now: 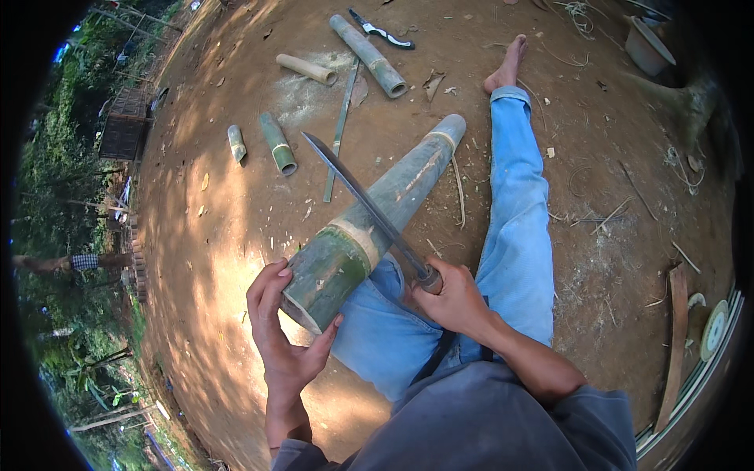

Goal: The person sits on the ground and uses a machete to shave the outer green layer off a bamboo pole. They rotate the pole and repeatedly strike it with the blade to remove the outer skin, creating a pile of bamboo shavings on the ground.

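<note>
A thick green bamboo section (pixel 400 184) slants across my lap, its near cut end by my left hand and its far end pointing away to the right. My left hand (pixel 289 345) grips that near end, fingers on the left side and thumb on the right. In my right hand (pixel 455 298) is the wooden handle of a machete (pixel 357 192). Its long dark blade crosses over the bamboo near the pale node ring, with the tip up and to the left. Whether the blade touches the bamboo, I cannot tell.
Ahead on the dirt ground lie several shorter bamboo pieces (pixel 369 56), a thin bamboo strip (pixel 342 129) and a folding saw (pixel 382 32). My outstretched leg (pixel 514 212) is right of the bamboo. A basin (pixel 649 43) stands far right; a wooden plank (pixel 674 345) lies nearer.
</note>
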The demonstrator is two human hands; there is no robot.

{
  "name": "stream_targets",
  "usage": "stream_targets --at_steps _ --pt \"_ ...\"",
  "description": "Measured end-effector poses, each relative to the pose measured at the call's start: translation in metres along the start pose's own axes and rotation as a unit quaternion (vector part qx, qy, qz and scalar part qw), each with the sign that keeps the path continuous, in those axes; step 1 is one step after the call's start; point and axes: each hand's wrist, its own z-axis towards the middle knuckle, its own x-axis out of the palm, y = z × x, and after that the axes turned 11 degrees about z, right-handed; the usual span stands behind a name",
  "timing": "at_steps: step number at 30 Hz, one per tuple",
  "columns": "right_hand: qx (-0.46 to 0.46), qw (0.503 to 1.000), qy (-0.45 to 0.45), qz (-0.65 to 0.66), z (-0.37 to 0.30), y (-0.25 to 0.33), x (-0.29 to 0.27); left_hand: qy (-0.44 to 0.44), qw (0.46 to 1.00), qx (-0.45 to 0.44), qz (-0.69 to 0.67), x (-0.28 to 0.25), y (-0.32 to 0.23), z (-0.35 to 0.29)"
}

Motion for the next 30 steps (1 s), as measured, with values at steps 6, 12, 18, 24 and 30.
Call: stream_targets --at_steps 6,12,18,24,30 --pt "-0.041 0.998 0.022 -0.041 -0.011 -0.006 -0.008 -0.027 0.998 0.048 0.008 0.003 0.0 0.006" --pt "-0.046 0.999 0.005 -0.025 -0.008 -0.011 -0.004 -0.014 0.989 0.135 0.063 -0.003 0.015 0.014" --pt "-0.012 0.999 0.018 -0.035 -0.014 0.001 -0.011 0.008 0.977 0.19 0.096 -0.006 0.012 0.014" --pt "0.022 0.999 0.014 -0.019 -0.012 0.004 -0.011 -0.028 0.986 0.148 0.077 0.0 0.016 0.001" --pt "0.062 0.998 0.012 -0.024 -0.012 0.005 -0.021 -0.028 0.978 0.161 0.13 -0.001 0.013 -0.008"
